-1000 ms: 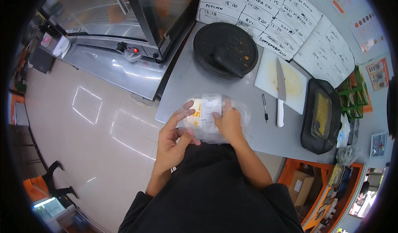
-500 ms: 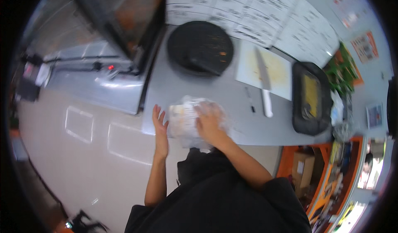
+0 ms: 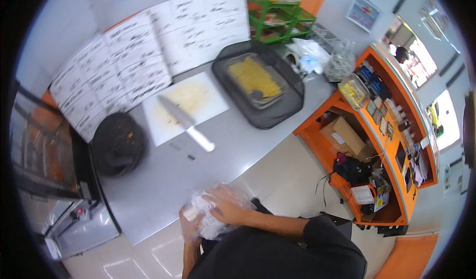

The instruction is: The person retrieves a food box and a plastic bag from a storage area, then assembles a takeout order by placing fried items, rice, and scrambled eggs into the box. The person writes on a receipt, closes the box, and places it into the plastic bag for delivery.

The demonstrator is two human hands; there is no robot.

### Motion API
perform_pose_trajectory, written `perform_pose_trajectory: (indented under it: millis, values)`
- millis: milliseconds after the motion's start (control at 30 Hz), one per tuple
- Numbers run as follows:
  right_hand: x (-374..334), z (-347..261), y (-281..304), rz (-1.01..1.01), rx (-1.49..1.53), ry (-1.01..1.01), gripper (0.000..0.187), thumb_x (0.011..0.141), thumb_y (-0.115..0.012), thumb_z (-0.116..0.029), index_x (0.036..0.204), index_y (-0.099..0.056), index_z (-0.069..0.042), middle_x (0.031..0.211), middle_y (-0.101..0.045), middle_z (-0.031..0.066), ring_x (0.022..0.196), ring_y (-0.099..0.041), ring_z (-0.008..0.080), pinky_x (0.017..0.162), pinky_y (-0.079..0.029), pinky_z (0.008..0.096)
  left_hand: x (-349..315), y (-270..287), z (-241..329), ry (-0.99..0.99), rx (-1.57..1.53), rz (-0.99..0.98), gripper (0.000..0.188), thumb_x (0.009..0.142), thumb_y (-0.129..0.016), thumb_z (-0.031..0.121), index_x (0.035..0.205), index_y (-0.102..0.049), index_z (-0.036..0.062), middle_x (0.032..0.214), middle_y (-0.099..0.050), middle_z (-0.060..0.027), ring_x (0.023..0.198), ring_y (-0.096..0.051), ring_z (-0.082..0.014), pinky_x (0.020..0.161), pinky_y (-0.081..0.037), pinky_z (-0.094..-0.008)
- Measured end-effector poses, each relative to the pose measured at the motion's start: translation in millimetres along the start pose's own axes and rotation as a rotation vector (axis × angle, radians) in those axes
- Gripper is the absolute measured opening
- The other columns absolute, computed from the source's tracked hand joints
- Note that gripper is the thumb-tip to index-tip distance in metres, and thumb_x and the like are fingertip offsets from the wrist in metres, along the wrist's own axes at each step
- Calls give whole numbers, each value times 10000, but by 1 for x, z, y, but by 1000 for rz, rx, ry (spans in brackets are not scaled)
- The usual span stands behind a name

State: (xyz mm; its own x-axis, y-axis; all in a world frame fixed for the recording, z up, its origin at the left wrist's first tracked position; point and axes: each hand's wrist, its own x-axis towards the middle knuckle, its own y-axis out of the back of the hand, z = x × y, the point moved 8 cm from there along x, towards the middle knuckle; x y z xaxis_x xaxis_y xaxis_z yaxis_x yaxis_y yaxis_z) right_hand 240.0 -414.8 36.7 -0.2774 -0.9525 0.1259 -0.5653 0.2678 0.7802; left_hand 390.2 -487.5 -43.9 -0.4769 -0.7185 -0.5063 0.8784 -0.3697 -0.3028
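A clear plastic bag (image 3: 212, 225) with pale contents is held between my hands at the table's front edge, close to my body. My left hand (image 3: 188, 225) curls around the bag's left side, its fingers partly hidden by it. From the right, my right hand (image 3: 227, 205) lies over the bag with its fingers bent onto the plastic. What is inside is blurred. Beyond the hands, a knife (image 3: 179, 114) with a white handle rests across a stained white cutting board (image 3: 208, 93). A small dark marker-like thing (image 3: 191, 157) lies nearer on the metal table (image 3: 148, 199).
A round black pan or lid (image 3: 118, 145) stands at the left, beside a glass-sided cabinet (image 3: 44, 150). Behind are written white sheets (image 3: 203, 28), a black tray (image 3: 277, 116) holding a container of yellow food (image 3: 255, 78), and a green rack (image 3: 277, 18). An orange counter (image 3: 386, 150) stands right.
My view has turned to the right. My left hand, open and apart from the bag before, now grips its side. The bag has come off the tabletop toward my body.
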Motion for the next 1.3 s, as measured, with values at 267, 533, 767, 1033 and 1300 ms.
perform_pose_trajectory:
  millis: [267, 533, 767, 1033, 1300]
  values:
    - [-112, 102, 179, 61, -232, -287, 502, 867, -627, -298, 1334, -535, -139, 1366, -519, 109, 1229, -466, 374, 954, -406, 579, 23, -193, -101, 210, 17, -411, 729, 756, -738, -55, 1375, -365, 41, 1225, -561, -140, 1099, -598, -246, 917, -552, -398]
    - [-129, 234, 313, -58, -321, -482, 598, 844, -667, -319, 1376, -474, -126, 1391, -478, 138, 1282, -444, 380, 1017, -422, 528, 53, -418, -105, 248, 12, -697, 658, 792, -731, -49, 1358, -409, 48, 1199, -575, -107, 1099, -595, -225, 919, -544, -381]
    - [-115, 333, 447, -135, -618, -653, 641, 820, -717, -295, 1381, -463, -116, 1314, -525, 165, 1280, -457, 355, 991, -458, 488, 139, -593, -153, 74, 244, -441, 594, 720, -842, 42, 1199, -489, 67, 1043, -558, -41, 997, -561, -139, 849, -514, -294]
    - [-16, 403, 603, -125, 245, -354, 263, 776, -785, -145, 998, -691, -39, 876, -711, 87, 703, -688, 186, 652, -539, 275, 236, -729, -153, -137, 164, -276, 636, 763, -786, 42, 1268, -399, 54, 1097, -549, -86, 1030, -557, -176, 912, -476, -324]
    - [272, 723, 648, 131, -31, 16, 240, 868, -572, -44, 1078, -666, 24, 1042, -700, 187, 938, -672, 298, 854, -519, 351, 214, -704, -136, -492, 1064, 81, 711, 760, -745, 439, 1275, -485, 23, 1177, -539, -221, 1097, -485, -407, 964, -370, -535]
